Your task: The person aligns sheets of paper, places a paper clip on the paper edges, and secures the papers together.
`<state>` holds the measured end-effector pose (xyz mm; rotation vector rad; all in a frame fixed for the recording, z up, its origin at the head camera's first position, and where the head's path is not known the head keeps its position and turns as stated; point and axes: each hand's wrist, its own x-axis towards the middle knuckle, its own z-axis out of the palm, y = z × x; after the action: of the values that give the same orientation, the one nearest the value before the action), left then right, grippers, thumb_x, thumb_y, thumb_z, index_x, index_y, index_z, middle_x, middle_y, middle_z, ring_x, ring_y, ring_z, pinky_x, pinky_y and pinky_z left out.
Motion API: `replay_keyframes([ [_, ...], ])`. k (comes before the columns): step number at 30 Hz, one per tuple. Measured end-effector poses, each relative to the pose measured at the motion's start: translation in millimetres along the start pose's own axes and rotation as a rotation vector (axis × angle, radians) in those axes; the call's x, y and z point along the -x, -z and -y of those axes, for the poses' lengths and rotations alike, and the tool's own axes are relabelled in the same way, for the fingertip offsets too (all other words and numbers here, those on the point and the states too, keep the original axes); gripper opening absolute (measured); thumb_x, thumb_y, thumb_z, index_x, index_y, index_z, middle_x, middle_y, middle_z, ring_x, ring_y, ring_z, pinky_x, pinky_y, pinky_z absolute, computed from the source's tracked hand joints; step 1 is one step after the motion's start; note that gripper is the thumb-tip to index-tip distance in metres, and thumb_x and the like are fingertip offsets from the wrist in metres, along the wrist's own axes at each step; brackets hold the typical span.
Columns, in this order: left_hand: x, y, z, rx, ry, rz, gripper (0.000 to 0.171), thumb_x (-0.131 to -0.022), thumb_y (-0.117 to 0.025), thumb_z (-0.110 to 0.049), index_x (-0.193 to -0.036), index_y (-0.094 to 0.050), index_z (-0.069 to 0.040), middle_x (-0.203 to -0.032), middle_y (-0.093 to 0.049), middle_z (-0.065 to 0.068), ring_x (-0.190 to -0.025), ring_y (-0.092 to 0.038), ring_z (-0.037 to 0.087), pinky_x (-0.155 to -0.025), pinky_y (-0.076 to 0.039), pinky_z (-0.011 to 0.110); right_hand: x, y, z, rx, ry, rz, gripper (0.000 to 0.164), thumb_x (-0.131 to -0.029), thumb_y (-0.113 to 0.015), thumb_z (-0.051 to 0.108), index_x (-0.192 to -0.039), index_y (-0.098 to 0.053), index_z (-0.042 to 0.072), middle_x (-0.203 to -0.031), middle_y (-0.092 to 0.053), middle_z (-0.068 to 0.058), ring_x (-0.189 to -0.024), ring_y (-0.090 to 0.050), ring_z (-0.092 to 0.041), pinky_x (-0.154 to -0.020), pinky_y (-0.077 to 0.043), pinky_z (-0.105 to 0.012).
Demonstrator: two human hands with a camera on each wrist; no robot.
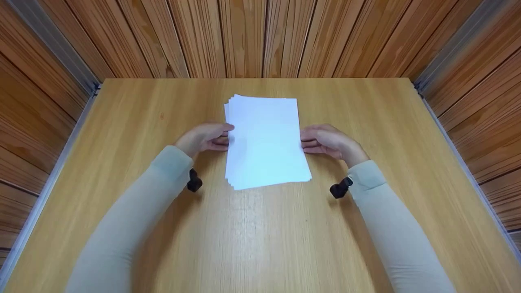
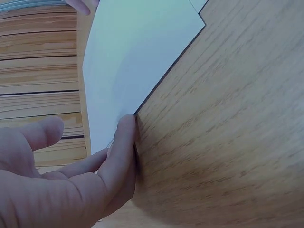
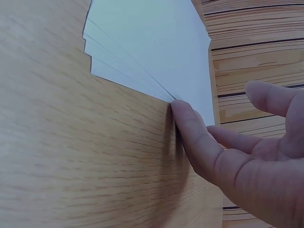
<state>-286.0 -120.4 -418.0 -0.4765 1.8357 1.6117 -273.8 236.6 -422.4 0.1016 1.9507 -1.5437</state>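
Observation:
A stack of white paper sheets (image 1: 264,142) lies on the wooden table, its sheets slightly fanned so several corners stick out. At its left edge, my left hand (image 1: 209,136) touches the paper with its fingertips. The left wrist view has the left thumb (image 2: 45,133) raised apart from the sheets (image 2: 128,57). Opposite it, my right hand (image 1: 325,140) rests its fingertips against the stack's right edge. In the right wrist view the right thumb (image 3: 270,97) also stands away from the paper (image 3: 147,52), and offset sheet edges converge near the fingertip.
The light wooden table (image 1: 260,236) extends around the stack on every side. Brown plank walls (image 1: 244,38) enclose it at the back and both sides, with grey metal strips (image 1: 53,175) along the side edges. A small black device (image 1: 194,181) hangs at each wrist.

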Motion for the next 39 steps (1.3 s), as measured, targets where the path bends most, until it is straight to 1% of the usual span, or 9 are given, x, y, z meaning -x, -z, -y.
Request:
replay_keyframes([
  [3, 0.0, -0.6, -1.6, -0.002, 0.01, -0.011, 0.058, -0.107, -0.065, -0.028, -0.153, -0.038, -0.007, -0.146, -0.047, 0.012, -0.126, -0.056, 0.027, -0.105, -0.056, 0.039, -0.6, -0.2, 0.4, 0.008, 0.002, -0.002, 0.049, -0.111, -0.054, 0.016, -0.154, -0.044, -0.006, -0.143, -0.052, -0.021, -0.13, -0.056, -0.031, -0.114, -0.049, -0.04],
  [7, 0.4, -0.1, -1.9, 0.017, 0.025, -0.023, 0.06, -0.105, -0.068, -0.03, -0.154, -0.039, -0.01, -0.148, -0.048, 0.01, -0.13, -0.056, 0.027, -0.103, -0.057, 0.037, -0.5, -0.5, 1.1, 0.018, -0.002, -0.002, 0.05, -0.111, -0.054, 0.017, -0.154, -0.042, -0.005, -0.144, -0.052, -0.021, -0.131, -0.055, -0.032, -0.114, -0.048, -0.04],
  [11, 1.3, 0.3, -2.0, 0.037, 0.023, -0.02, 0.06, -0.105, -0.069, -0.03, -0.154, -0.04, -0.011, -0.15, -0.049, 0.01, -0.133, -0.056, 0.028, -0.104, -0.056, 0.038, -0.8, -0.4, 2.0, 0.018, -0.004, -0.001, 0.054, -0.112, -0.054, 0.018, -0.158, -0.038, -0.004, -0.146, -0.051, -0.021, -0.132, -0.055, -0.032, -0.115, -0.047, -0.04],
  [19, 1.5, -0.1, -2.0, 0.035, 0.024, -0.015, 0.059, -0.105, -0.068, -0.031, -0.154, -0.043, -0.01, -0.152, -0.049, 0.01, -0.134, -0.055, 0.028, -0.105, -0.056, 0.038, -1.5, -1.0, 3.5, 0.03, -0.019, -0.014, 0.057, -0.111, -0.054, 0.018, -0.16, -0.035, -0.003, -0.146, -0.051, -0.02, -0.134, -0.054, -0.031, -0.115, -0.047, -0.038],
  [26, -0.2, -0.6, -2.2, 0.047, 0.036, -0.032, 0.058, -0.104, -0.069, -0.032, -0.153, -0.045, -0.012, -0.152, -0.05, 0.009, -0.134, -0.056, 0.027, -0.104, -0.056, 0.039, -1.9, -1.8, 3.0, 0.028, -0.01, -0.013, 0.052, -0.111, -0.054, 0.017, -0.156, -0.041, -0.006, -0.146, -0.051, -0.021, -0.133, -0.055, -0.031, -0.115, -0.047, -0.038],
  [33, -2.4, -0.4, -2.0, 0.019, 0.02, -0.015, 0.058, -0.107, -0.065, -0.031, -0.156, -0.043, -0.01, -0.155, -0.047, 0.009, -0.137, -0.053, 0.027, -0.106, -0.055, 0.039, -3.6, -2.4, 1.6, 0.006, 0.003, -0.016, 0.05, -0.111, -0.054, 0.014, -0.155, -0.041, -0.007, -0.144, -0.051, -0.021, -0.131, -0.055, -0.032, -0.115, -0.047, -0.039],
  [39, -2.2, -0.9, -2.5, 0.009, 0.019, -0.015, 0.061, -0.106, -0.066, -0.032, -0.158, -0.043, -0.011, -0.16, -0.046, 0.008, -0.139, -0.052, 0.026, -0.108, -0.054, 0.039, -4.7, -2.5, 1.7, 0.022, -0.002, -0.021, 0.049, -0.111, -0.054, 0.015, -0.154, -0.043, -0.006, -0.144, -0.051, -0.021, -0.131, -0.055, -0.031, -0.114, -0.048, -0.037],
])
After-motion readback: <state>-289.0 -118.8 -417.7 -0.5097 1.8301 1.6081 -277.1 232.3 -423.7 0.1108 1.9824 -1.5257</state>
